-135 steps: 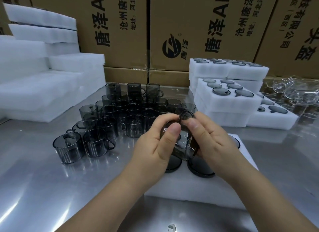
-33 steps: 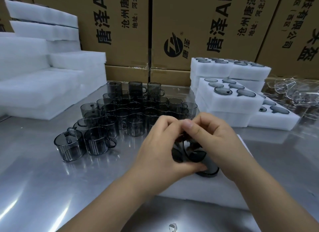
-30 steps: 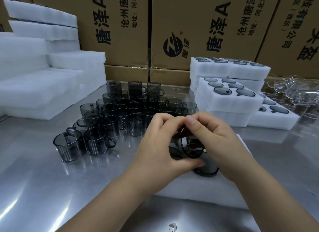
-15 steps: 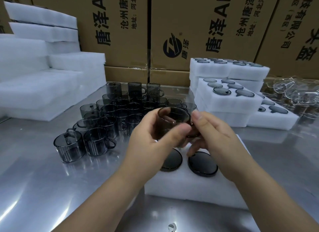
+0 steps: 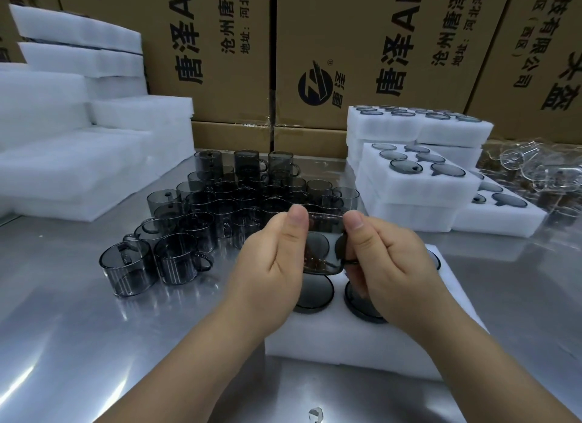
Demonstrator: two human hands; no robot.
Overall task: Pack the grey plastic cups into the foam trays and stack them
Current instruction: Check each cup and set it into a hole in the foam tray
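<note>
Left hand (image 5: 274, 265) and right hand (image 5: 389, 265) both pinch the grey cup (image 5: 322, 244) above the foam tray (image 5: 346, 344), slightly lower than before, its mouth now turned from view.

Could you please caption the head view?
The left hand and right hand hold a grey cup above a foam tray.

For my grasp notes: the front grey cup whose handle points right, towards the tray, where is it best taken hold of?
Take the cup by its handle, coming from the right and slightly in front. It stands upright with the loop sticking out into free table space, while other cups crowd its left side and back, leaving little finger room around the wall there.
</note>
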